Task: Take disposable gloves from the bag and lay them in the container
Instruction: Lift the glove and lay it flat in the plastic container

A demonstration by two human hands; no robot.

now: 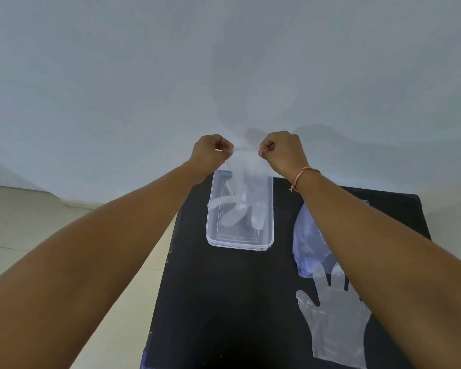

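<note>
Head view, item one: clear disposable glove [244,193], held by its cuff between your left hand [213,153] and right hand [282,151], both closed to pinch grips, one at each cuff corner. Its fingers hang down over the far half of the container, the tips seemingly at or near the floor of it.

Item two: clear rectangular plastic container [269,235], lidless, near the far left corner of the black tabletop [224,302].

Item three: bluish plastic bag [308,246], by the right edge, partly under your right forearm. Contents not clear.

Item four: second clear glove [330,323], flat on the tabletop, just nearside of the bag, not yet placed.

Step in hand: laying the first glove. Next, you would lower the cuff toward the container's near end so the glove settles flat inside, then release both pinches.

Markings: none legible on bag, container or gloves. Red thread bracelet [305,173] on right wrist.
</note>
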